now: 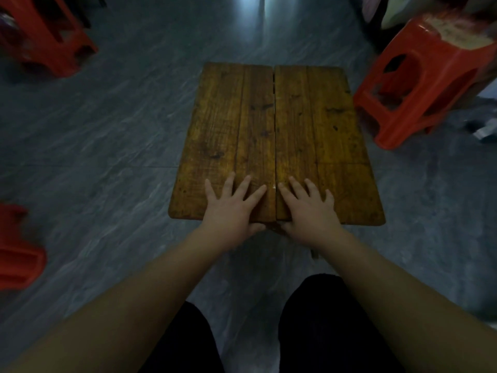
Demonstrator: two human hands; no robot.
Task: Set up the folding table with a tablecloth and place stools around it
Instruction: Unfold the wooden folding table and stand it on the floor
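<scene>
Dim and bluish; glare on far floor (252, 12), blurred, bowed edges

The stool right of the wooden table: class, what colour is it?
The stool is bright red-orange, shown best in the head view.
</scene>
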